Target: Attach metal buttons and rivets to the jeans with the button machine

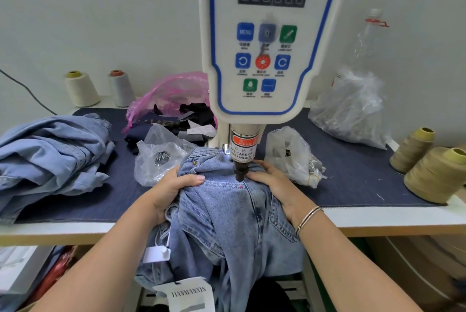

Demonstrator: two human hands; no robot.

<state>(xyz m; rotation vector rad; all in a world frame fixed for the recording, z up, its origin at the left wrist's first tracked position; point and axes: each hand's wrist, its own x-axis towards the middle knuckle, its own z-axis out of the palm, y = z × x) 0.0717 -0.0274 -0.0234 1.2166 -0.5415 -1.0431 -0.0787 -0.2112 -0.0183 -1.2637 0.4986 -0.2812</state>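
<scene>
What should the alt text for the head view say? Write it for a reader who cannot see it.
Two hands, left hand and right hand, grip light blue jeans bunched under the black punch of a white button machine. Plastic bags, folded denim and thread cones lie around on a dark blue mat.

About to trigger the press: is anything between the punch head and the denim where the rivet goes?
Nothing visible: the punch head sits directly over the jeans. The right hand fingertips lie very close beside it; the left hand holds farther off.
</scene>
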